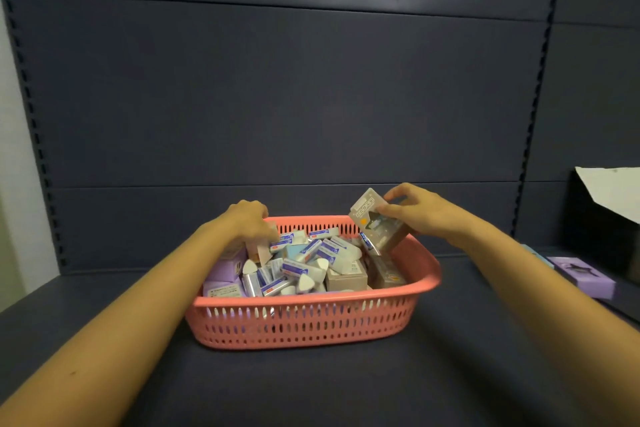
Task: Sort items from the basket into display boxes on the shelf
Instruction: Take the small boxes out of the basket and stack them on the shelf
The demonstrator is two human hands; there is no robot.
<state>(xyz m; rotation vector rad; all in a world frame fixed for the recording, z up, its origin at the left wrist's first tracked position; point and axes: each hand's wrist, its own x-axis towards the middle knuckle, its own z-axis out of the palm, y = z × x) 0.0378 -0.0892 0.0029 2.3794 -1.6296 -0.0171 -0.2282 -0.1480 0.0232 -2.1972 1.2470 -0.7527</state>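
Head view: right fingers pinched on tan box, grip of left fingers hidden in basket

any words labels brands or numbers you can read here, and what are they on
Nothing is sharp enough to quote.
Tan box in the right hand: large print, blurred.
Blue-and-white eraser sleeves in the basket: print too small.
Purple labelled box in the basket: label lines too small.
Peach box gripped by the left hand: nothing legible.
Purple carton on the shelf: no legible words.
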